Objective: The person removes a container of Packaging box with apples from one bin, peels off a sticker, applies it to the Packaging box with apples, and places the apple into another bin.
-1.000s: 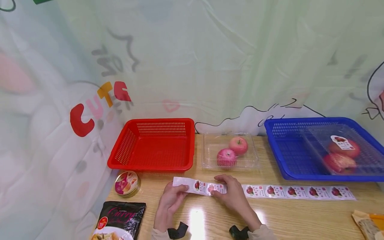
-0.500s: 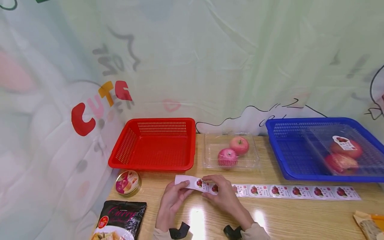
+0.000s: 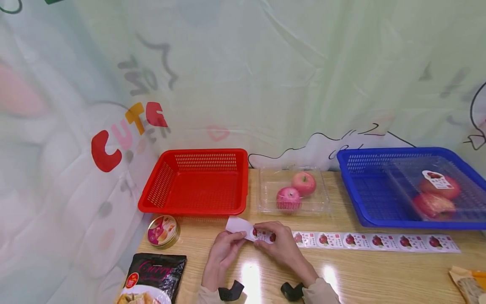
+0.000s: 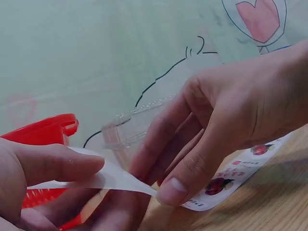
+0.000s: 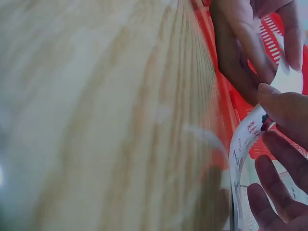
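A long strip of apple-print stickers (image 3: 353, 240) runs along the table, its left end lifted in both hands. My left hand (image 3: 225, 250) pinches the bare white backing at that end between thumb and fingers. With thumb and forefinger my right hand (image 3: 282, 245) pinches the strip at the first printed sticker. Between the two hands the white backing (image 4: 120, 178) bends in the left wrist view. From the right wrist view, the strip (image 5: 248, 132) curves down from the right thumb, and the left hand (image 5: 248, 38) is behind. Whether a sticker edge has lifted is hard to tell.
Behind the hands stand a red basket (image 3: 205, 194) and a clear plastic box (image 3: 271, 198) with two apples (image 3: 303, 183). A blue basket (image 3: 364, 185) at right holds a labelled box with apples. A round tin (image 3: 162, 231) and a black curry packet (image 3: 157, 270) lie at left.
My right hand has slid left along the strip, closer to the left hand. The strip's white end now tilts up more, and its far end has shifted slightly right.
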`<state>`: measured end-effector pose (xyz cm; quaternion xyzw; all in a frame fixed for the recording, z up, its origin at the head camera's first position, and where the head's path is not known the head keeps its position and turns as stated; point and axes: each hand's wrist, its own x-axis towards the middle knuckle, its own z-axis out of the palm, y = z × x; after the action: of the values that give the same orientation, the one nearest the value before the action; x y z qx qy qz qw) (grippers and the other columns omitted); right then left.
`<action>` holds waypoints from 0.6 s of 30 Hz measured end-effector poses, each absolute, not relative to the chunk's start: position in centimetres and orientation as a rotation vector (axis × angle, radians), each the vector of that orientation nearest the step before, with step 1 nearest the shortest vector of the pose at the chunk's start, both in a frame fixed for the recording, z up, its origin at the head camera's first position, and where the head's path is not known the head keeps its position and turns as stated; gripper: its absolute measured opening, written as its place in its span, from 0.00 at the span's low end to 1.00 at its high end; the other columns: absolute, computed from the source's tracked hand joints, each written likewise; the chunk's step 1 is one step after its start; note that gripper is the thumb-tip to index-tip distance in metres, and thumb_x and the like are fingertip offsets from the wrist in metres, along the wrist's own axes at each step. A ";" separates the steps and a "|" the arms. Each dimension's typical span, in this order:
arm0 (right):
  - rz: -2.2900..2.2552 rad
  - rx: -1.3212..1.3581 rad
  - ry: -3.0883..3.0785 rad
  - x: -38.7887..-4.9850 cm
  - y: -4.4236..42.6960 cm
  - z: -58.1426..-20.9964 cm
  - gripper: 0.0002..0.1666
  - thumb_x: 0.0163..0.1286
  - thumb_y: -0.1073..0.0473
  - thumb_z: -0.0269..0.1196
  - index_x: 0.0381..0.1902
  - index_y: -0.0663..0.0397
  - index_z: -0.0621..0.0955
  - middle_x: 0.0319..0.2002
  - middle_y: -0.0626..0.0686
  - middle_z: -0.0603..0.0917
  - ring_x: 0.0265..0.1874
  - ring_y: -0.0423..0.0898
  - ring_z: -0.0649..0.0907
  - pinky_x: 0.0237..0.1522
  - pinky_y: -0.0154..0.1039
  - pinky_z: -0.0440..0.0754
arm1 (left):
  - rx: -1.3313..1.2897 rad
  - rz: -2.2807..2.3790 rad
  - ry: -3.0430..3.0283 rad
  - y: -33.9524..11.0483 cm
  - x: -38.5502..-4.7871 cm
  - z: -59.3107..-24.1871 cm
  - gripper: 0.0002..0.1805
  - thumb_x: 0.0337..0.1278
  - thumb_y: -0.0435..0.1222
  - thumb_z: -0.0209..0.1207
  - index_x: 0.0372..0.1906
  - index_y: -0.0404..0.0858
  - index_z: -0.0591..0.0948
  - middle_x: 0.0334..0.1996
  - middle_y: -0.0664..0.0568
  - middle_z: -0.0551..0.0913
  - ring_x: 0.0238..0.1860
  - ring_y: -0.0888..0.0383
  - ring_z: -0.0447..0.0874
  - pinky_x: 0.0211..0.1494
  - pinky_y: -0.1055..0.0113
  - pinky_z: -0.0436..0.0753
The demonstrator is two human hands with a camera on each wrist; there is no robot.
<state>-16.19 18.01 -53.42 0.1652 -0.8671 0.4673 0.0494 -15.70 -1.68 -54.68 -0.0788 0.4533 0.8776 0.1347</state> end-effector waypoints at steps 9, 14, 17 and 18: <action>1.401 0.530 -2.655 -16.3 18.1 -53.6 0.24 0.56 0.65 0.81 0.53 0.53 0.91 0.47 0.51 0.92 0.37 0.49 0.83 0.37 0.34 0.83 | -0.181 2.377 1.452 -1.5 -15.3 -54.0 0.22 0.71 0.23 0.57 0.67 0.22 0.76 0.49 0.45 0.88 0.49 0.55 0.88 0.59 0.48 0.88; 1.414 0.534 -2.650 -16.3 18.1 -53.6 0.22 0.58 0.65 0.80 0.52 0.51 0.91 0.48 0.50 0.92 0.38 0.48 0.83 0.37 0.34 0.81 | -0.262 2.291 1.716 -0.6 -15.0 -53.6 0.22 0.66 0.21 0.61 0.63 0.17 0.73 0.45 0.39 0.86 0.39 0.55 0.91 0.50 0.58 0.92; 1.425 0.544 -2.636 -16.2 18.2 -53.7 0.22 0.58 0.65 0.80 0.51 0.51 0.91 0.49 0.50 0.92 0.38 0.49 0.83 0.36 0.33 0.81 | -0.284 2.253 1.799 -0.4 -14.8 -53.5 0.21 0.65 0.22 0.63 0.61 0.19 0.74 0.42 0.39 0.86 0.35 0.56 0.91 0.46 0.60 0.92; 1.430 0.546 -2.634 -16.2 18.1 -53.7 0.22 0.57 0.66 0.80 0.51 0.51 0.91 0.49 0.50 0.92 0.39 0.49 0.83 0.36 0.33 0.81 | -0.281 2.250 1.797 -0.4 -14.8 -53.5 0.21 0.66 0.23 0.63 0.60 0.20 0.75 0.41 0.40 0.87 0.34 0.57 0.91 0.46 0.60 0.92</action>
<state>-16.17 18.14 -53.70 0.1789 -0.8636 0.4690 0.0474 -14.82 -0.41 -53.51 -0.0962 0.6164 0.7716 0.1241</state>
